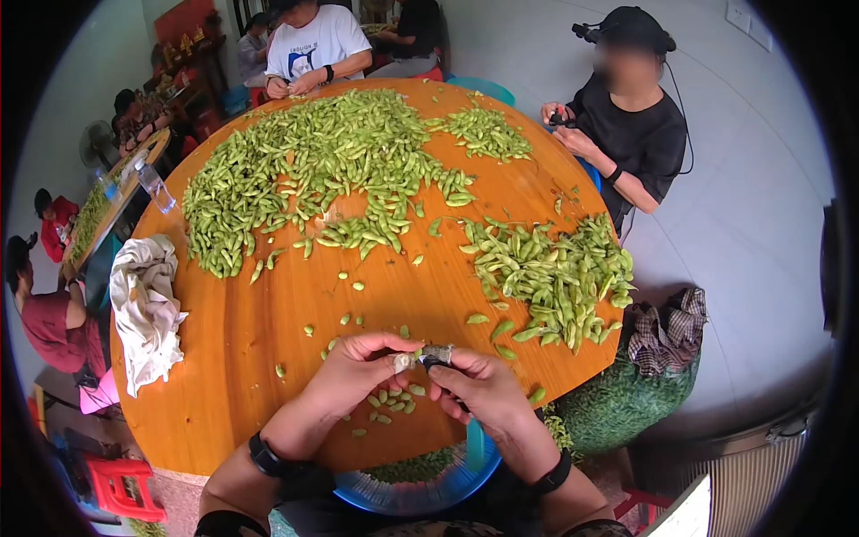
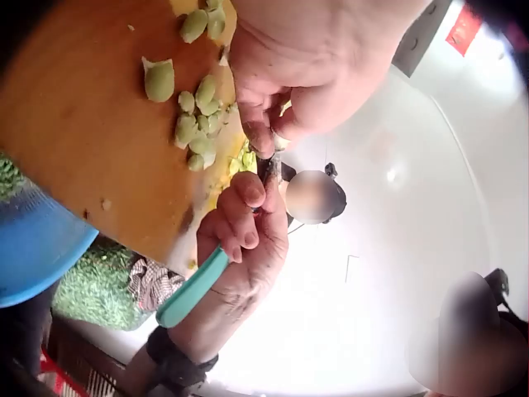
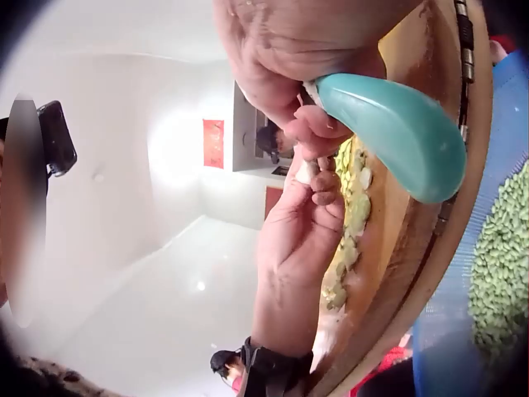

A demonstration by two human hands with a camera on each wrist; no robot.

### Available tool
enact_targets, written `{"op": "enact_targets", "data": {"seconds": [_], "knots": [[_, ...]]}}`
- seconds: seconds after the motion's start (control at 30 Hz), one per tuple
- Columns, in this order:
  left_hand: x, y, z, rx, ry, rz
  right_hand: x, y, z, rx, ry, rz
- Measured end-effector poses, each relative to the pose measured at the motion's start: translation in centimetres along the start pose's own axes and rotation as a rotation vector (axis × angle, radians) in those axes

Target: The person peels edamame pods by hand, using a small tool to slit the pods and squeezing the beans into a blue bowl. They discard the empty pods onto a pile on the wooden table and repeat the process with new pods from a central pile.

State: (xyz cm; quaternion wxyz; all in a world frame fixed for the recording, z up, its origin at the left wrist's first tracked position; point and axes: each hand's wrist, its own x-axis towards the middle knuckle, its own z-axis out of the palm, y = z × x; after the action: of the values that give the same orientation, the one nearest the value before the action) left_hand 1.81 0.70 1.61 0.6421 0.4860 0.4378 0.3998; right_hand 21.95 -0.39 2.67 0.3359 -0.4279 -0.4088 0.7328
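My left hand pinches a small green bean pod, mostly hidden by the fingertips, above the near edge of the round table. Close against it, my right hand grips a tool with a curved teal handle; its working end is largely covered by fingers. Pale wrapping covers the left thumb tip, and grey wrapping shows on a right finger. Several loose green beans lie just below the hands. To the right is a smaller heap of pods.
A large pod pile spreads across the far table. White cloth and a plastic bottle sit at the left edge. Below the near edge is a blue basin with beans. Two people sit across; a green sack stands right.
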Motion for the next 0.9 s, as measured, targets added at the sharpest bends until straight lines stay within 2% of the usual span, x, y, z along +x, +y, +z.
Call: {"op": "enact_targets", "data": {"seconds": [0.13, 0.27, 0.3, 0.33, 0.37, 0.43, 0.47, 0.5, 0.57, 0.6, 0.73, 0.87, 0.9], "knots": [[-0.2, 0.1, -0.5, -0.254, -0.033, -0.115, 0.2, 0.4, 0.3, 0.139, -0.023, 0.013], [-0.3, 0.1, -0.7, -0.286, -0.068, -0.130, 0.4, 0.0, 0.2, 0.183, -0.039, 0.047], [-0.2, 0.1, -0.2, -0.165, -0.060, -0.043, 0.4, 0.1, 0.4, 0.179, -0.039, 0.049], [-0.1, 0.1, 0.2, -0.042, -0.053, 0.045, 0.5, 0.3, 0.8, 0.025, 0.023, -0.062], [-0.1, -0.1, 0.4, -0.044, -0.051, 0.047, 0.5, 0.5, 1.0, -0.128, 0.083, -0.172], [-0.3, -0.8, 0.6, 0.225, 0.027, 0.291, -0.1, -0.2, 1.9, -0.197, 0.115, -0.183], [-0.6, -0.5, 0.7, 0.280, 0.089, 0.291, -0.2, -0.5, 2.5, -0.262, 0.142, -0.196], [-0.7, -0.4, 0.6, 0.288, 0.120, 0.291, -0.1, -0.4, 2.7, -0.263, 0.111, -0.196], [-0.7, -0.3, 0.5, 0.610, 0.084, 0.501, -0.2, 0.0, 2.7, -0.151, 0.134, -0.160], [-1.0, -0.1, 0.7, 0.697, 0.115, 0.525, -0.1, 0.2, 2.8, -0.121, 0.143, -0.156], [-1.2, -0.1, 0.7, 0.850, 0.201, 0.527, 0.1, 0.4, 3.4, -0.109, 0.159, -0.167], [-1.0, 0.5, 0.6, 0.626, 0.191, 0.411, 0.3, 0.7, 3.8, -0.108, 0.168, -0.150], [-0.8, 0.2, 0.5, 0.467, 0.189, 0.276, 0.4, 1.0, 3.9, -0.166, 0.170, -0.196]]}}
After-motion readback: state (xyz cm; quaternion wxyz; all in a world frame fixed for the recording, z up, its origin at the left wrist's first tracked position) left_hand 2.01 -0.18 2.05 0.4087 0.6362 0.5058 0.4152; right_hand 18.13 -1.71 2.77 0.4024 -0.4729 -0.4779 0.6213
